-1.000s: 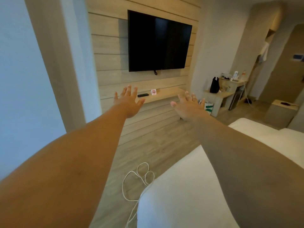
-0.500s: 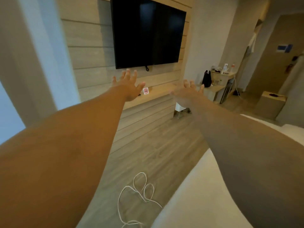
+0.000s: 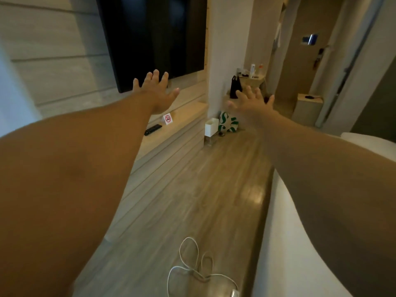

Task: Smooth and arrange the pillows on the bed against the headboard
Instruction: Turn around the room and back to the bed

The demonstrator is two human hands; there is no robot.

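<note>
Both my arms stretch straight out in front of me over the floor. My left hand (image 3: 157, 92) is held up before the wall-mounted television, fingers spread and empty. My right hand (image 3: 251, 108) is level with it to the right, also spread and holding nothing. The white bed (image 3: 285, 243) fills the lower right corner, under my right forearm. No pillows and no headboard are in view.
A black television (image 3: 154, 37) hangs on a wood-panelled wall above a shelf (image 3: 182, 123) with a remote (image 3: 152, 129) and a no-smoking sign (image 3: 167, 119). A white cable (image 3: 192, 269) loops on the wooden floor. A small bin (image 3: 211, 129), a green-and-white bag (image 3: 228, 125), a desk (image 3: 250, 79) and a door stand farther off.
The view has swung right and moved closer to the television wall. Both hands stay stretched out, spread and empty. The cable now lies lower in the frame.
</note>
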